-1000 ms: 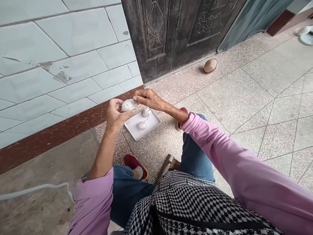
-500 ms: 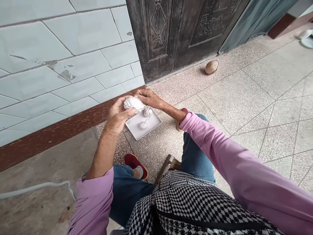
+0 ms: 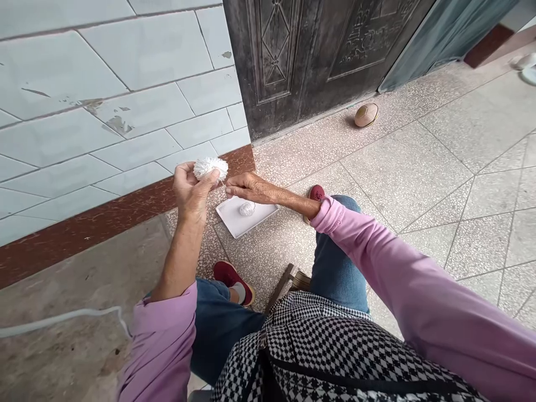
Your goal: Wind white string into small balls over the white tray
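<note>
My left hand (image 3: 190,187) is closed around a round, ruffled bundle of white yarn (image 3: 207,166), thumb pressed on its near side. Just right of it, my right hand (image 3: 247,187) has its fingers pinched together. A short pale bit of yarn (image 3: 223,183) runs from the bundle to these fingertips; whether a thin tool is also in them is too small to tell. Below the hands, a shallow white tray (image 3: 234,226) rests on the floor. One small ball of white yarn (image 3: 247,209) lies in it, and my right hand covers the tray's far part.
A tiled wall (image 3: 104,78) with a brown base strip rises at the left, beside a dark carved door (image 3: 285,61). On the speckled floor near the door lies a round pinkish object (image 3: 366,115). A pale hose (image 3: 62,321) runs at lower left. Wooden stool parts (image 3: 288,282) show between my legs.
My left hand has moved left with the bundle and turned it, so its ruffled side shows. My right hand has come lower, now hiding the second small yarn ball.
</note>
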Demonstrator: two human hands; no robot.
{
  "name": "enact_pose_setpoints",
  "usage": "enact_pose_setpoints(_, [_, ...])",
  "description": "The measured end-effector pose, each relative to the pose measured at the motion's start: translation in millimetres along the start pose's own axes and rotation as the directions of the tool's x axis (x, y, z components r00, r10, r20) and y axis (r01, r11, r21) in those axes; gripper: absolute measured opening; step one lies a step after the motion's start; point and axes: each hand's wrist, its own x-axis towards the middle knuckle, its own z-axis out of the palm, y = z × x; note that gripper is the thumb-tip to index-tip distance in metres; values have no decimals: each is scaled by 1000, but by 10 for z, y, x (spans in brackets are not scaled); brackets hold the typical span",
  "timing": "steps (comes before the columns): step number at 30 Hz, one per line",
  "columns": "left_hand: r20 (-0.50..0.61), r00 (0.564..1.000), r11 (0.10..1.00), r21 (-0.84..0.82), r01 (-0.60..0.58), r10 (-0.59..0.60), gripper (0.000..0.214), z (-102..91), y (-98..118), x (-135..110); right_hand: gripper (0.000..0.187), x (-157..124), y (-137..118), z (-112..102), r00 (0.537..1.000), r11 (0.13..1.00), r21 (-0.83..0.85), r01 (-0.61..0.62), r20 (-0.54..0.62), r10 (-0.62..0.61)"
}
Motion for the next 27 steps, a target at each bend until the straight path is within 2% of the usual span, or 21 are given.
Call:
enact_pose_setpoints(3, [23, 998, 993, 102, -64, 62, 88, -33, -54, 44, 37, -14, -62, -58, 1000, 999, 43, -14, -22, 15])
enact_pose_setpoints(7, [76, 993, 978, 181, -101, 88, 84, -56, -75, 58, 41, -20, -187, -229, 984, 989, 107, -102, -132, 116])
enact_pose_setpoints(11, [217, 976, 972, 227, -62, 12, 77, -22, -32, -14, 47, 6, -185, -393, 966, 979, 187, -80, -228, 123])
enact_pose_setpoints(15, [382, 920, 970, 243, -14, -83, 73, 31, 83, -91, 59, 35, -65, -483, 959, 971, 237, -12, -274, 79])
enact_pose_setpoints(20, [462, 874, 986, 137, 97, -150, 68, 64, 261, -162, 62, 77, 14, -463, 952, 963, 270, 13, -297, 70])
enact_pose_setpoints(27, [418, 894, 966, -119, 229, -161, 65, 54, 293, -207, 61, 192, 69, -272, 946, 948, 315, -37, -295, 135])
